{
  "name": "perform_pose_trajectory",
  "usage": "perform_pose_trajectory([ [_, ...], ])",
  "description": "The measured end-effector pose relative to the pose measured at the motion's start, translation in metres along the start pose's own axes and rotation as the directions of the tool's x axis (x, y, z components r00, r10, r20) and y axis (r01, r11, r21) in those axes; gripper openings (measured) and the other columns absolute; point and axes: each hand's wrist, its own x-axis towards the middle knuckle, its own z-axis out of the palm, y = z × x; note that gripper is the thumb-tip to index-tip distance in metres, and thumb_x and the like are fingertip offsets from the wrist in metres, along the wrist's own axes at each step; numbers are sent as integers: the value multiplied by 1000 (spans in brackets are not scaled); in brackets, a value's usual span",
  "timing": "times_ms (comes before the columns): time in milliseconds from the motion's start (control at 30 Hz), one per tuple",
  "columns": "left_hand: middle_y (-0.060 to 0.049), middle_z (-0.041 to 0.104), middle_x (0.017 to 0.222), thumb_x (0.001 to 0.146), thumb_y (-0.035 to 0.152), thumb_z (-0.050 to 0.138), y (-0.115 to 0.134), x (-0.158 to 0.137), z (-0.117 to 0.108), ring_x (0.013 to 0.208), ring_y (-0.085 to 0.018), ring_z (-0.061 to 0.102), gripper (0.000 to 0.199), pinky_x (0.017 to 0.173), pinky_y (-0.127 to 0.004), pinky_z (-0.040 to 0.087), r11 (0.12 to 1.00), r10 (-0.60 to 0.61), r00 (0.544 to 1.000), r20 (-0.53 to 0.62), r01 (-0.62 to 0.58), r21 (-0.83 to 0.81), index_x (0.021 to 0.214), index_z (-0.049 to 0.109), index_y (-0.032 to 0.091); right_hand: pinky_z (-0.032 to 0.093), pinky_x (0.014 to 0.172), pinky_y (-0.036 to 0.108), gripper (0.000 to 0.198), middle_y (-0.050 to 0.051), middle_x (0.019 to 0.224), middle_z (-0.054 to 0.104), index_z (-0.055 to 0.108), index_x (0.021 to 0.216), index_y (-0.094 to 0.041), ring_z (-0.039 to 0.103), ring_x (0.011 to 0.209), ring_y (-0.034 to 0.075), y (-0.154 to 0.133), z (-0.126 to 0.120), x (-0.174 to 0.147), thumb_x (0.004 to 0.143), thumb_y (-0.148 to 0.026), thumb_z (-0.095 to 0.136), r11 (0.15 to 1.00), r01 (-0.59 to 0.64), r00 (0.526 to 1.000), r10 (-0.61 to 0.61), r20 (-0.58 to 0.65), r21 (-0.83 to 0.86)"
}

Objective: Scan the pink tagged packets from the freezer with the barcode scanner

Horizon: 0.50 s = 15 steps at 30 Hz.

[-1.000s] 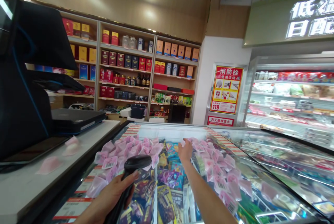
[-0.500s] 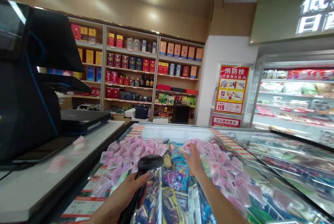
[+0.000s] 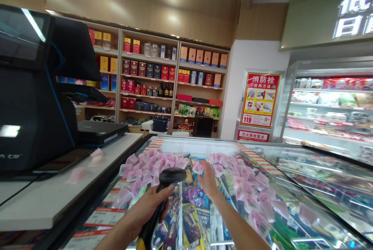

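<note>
My left hand is closed around the handle of a black barcode scanner, whose head points forward and right. My right hand pinches a small pink cup with a barcode label turned toward me, just beyond the scanner head. A heap of similar pink cups lies on the freezer's glass lid to the left. Another heap of pink cups spreads out on the right. Under the glass, packaged ice creams show between the heaps.
At the left, a white counter holds a black checkout terminal and a few loose pink cups. Shelves of boxed bottles line the back wall. A refrigerated display stands at the right.
My right hand has moved left from the right heap, bringing a pink cup toward the scanner head. The scanner has shifted slightly up and right. The view has turned a little left.
</note>
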Motion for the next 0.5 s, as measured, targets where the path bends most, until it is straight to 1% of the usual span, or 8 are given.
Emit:
perform_pose_trajectory([
  [100,6,42,34,60,57,49,0,-3,-3,32,-7,36,40,39,-20,27,1000,17,1000,-26,-16,23,56,43,18,33,90,35,47,9,101,50,48,102,-16,45,100,20,-7,13,-1,57,-5,41,995,-104,994,103,21,12],
  [200,5,43,35,61,57,47,0,-7,-7,34,-7,37,41,40,-20,29,1000,20,997,-68,-20,3,51,41,17,33,90,36,43,10,101,52,49,103,-14,45,101,21,-13,32,1,62,-8,42,981,-192,981,192,33,28],
  [267,5,44,36,61,56,48,-2,-10,-12,35,-6,37,41,40,-19,29,1000,12,996,-85,-14,-27,51,42,17,31,92,36,41,11,105,51,49,106,-13,42,105,22,-19,45,3,66,-11,40,979,-199,978,196,74,49],
  [367,5,44,35,60,56,50,-5,-9,-19,34,-6,36,40,39,-19,28,999,-15,996,-85,12,-36,52,42,18,26,96,36,43,11,116,46,44,114,-12,33,115,22,-29,62,6,71,-15,38,973,-220,962,203,183,74],
  [433,5,43,34,60,56,49,-7,-7,-23,33,-6,36,40,39,-19,28,999,-31,996,-88,29,-26,53,42,18,26,96,38,44,11,123,40,40,118,-12,28,119,23,-35,68,8,75,-22,35,963,-260,938,236,253,64],
  [500,5,44,34,60,57,49,-9,-5,-25,33,-6,36,40,39,-19,28,999,-40,995,-91,39,-14,53,43,17,27,94,39,45,11,126,37,38,120,-13,28,119,23,-37,66,10,79,-29,30,965,-259,924,234,302,44],
])
